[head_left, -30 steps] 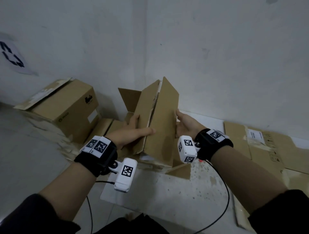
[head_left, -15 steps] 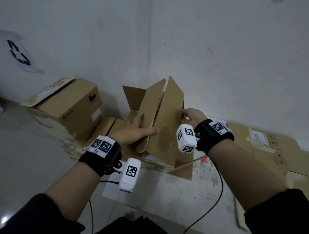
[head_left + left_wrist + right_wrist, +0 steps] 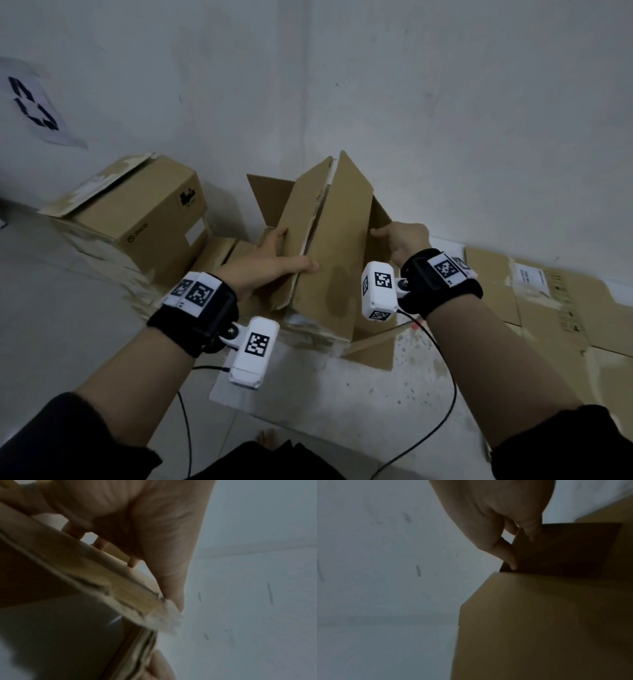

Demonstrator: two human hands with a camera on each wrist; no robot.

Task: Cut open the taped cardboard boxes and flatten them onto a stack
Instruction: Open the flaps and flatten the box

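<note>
While the opened box [image 3: 329, 246] stands half-collapsed on the floor [image 3: 51, 325] against the wall, the step in hand looks like folding it flat, and both hands are placed for that. The left hand [image 3: 270, 263] clamps the box's left panel, thumb across the near face and fingers behind; the right hand [image 3: 402, 240] pinches the small right flap [image 3: 378, 219]. To do it well, I would press the two tall panels together along their creases while drawing the side flap outward, so it lies in line instead of buckling inside, then lower the whole sheet toward the flattened cardboard [image 3: 548, 301] lying to the right. From the head camera comes the layout: an intact box [image 3: 144, 219] at left, the flat pile at right. Only the left wrist camera shows the ragged, layered edge [image 3: 137, 601] under the thumb [image 3: 171, 588]; the right wrist camera shows fingertips [image 3: 510, 561] curled on the flap's corner.
</note>
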